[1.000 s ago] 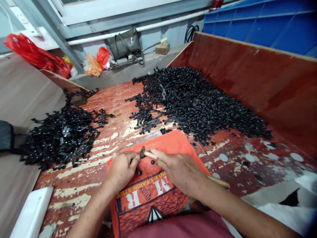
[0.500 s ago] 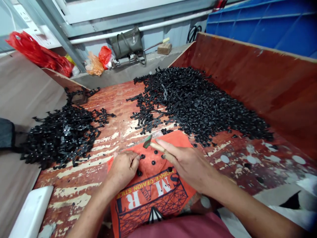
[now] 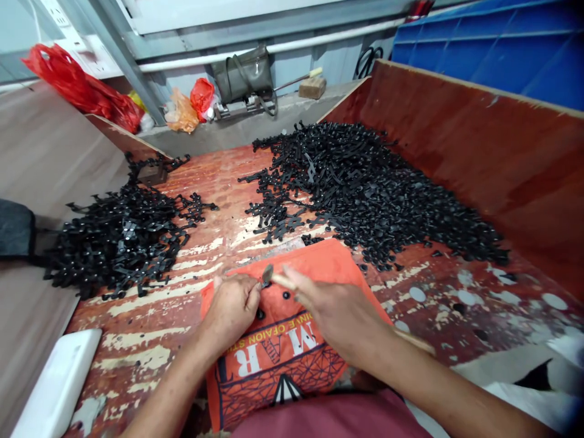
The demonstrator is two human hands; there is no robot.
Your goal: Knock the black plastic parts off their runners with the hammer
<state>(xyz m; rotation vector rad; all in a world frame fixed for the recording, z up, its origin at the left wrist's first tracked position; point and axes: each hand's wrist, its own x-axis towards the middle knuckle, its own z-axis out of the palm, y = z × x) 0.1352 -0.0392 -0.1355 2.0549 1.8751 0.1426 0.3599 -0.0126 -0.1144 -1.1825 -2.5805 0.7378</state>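
My right hand [image 3: 340, 310] is closed round the wooden handle of a small hammer [image 3: 268, 274]. The hammer's head is down at the fingertips of my left hand [image 3: 235, 305], over a small black piece [image 3: 265, 284]. My left fingers are pinched at that piece, which they partly hide. Both hands are over an orange printed cloth [image 3: 292, 359]. On it lie a small round black stud [image 3: 286, 295] and another black stud [image 3: 260, 314] beside my left thumb; my right hand covers part of the cloth.
A large heap of black parts [image 3: 356, 182] spreads behind the cloth to the right. Another black heap [image 3: 118, 237] lies left. A red-brown board [image 3: 456, 158] walls the right side of the worn table [image 3: 219, 188]. A white box-like object [image 3: 59, 383] sits front left.
The hammer head has come down and slightly left toward my left fingertips, and my right hand has moved with it. My left hand stays at the black piece. The view has shifted slightly.
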